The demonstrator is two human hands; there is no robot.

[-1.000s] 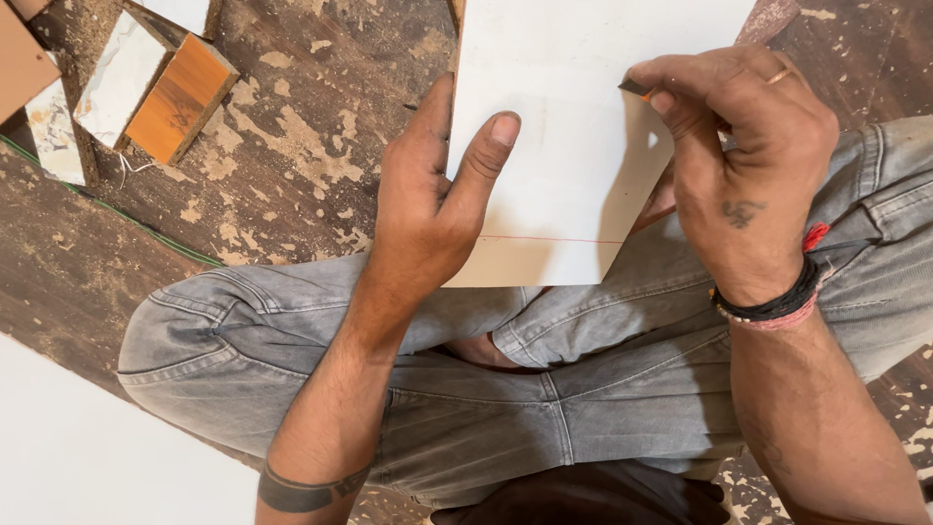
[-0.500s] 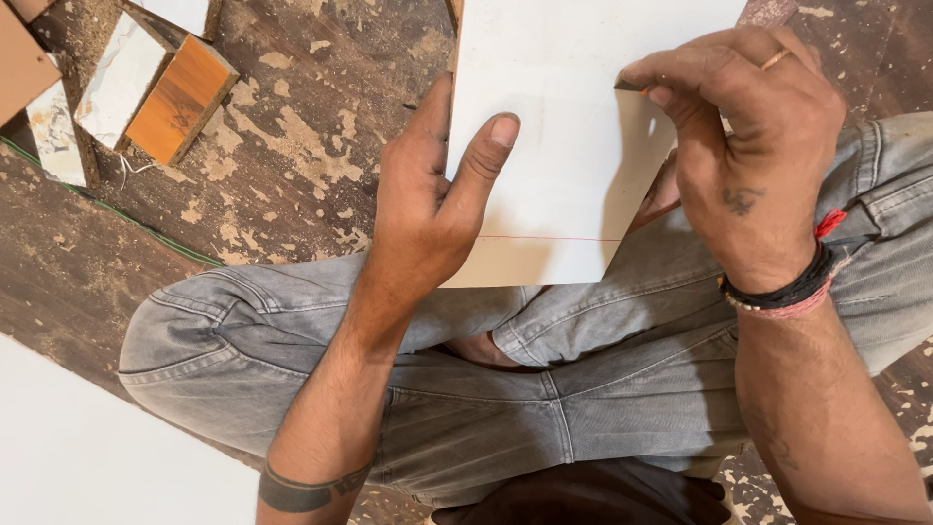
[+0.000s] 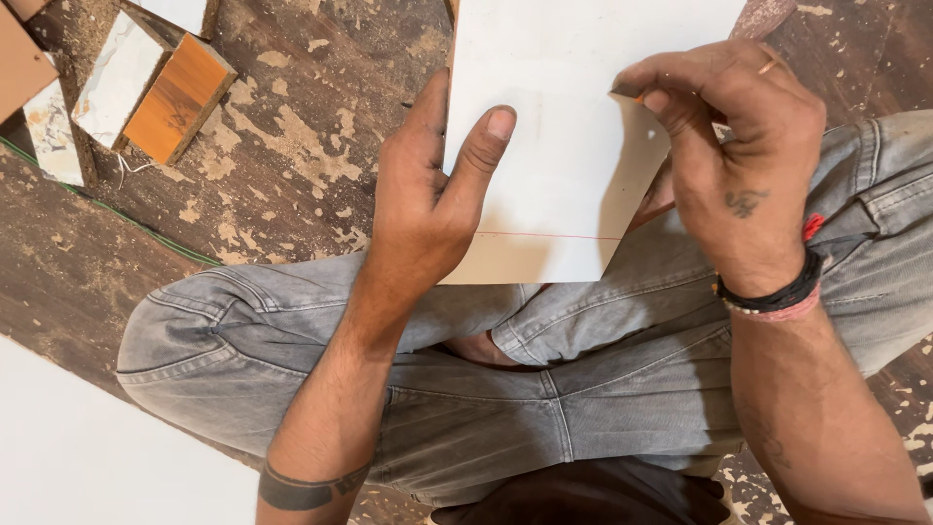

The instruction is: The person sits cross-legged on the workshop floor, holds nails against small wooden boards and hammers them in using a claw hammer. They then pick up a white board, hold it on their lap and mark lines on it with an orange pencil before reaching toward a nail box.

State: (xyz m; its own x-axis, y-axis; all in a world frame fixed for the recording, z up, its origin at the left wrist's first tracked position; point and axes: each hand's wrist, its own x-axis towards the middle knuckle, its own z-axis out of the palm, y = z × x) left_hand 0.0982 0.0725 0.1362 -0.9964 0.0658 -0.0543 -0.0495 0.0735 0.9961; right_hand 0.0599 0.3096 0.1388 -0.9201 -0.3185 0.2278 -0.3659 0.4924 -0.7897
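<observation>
A white board (image 3: 564, 146) lies across the lap of a person sitting cross-legged in grey jeans (image 3: 544, 389), its near edge resting over the knees and its far end running out of the top of the view. Its face is plain, smooth and matt white, with a thin red line drawn straight across it near the lower edge and a small dark speck towards the right side. The left hand (image 3: 428, 194) grips the board's left edge, thumb pressed flat on the white face and fingers wrapped behind, out of sight. The right hand (image 3: 739, 165) hovers over the board's right side with thumb and forefinger pinched tight together on what seems to be a thin dark tip (too small to name with certainty); a ring shows on one finger and a black and red band (image 3: 773, 297) circles the wrist. The floor (image 3: 292, 165) around is dark and strewn with sawdust. At the upper left lie offcuts (image 3: 146, 87), some white-faced, one orange.
</observation>
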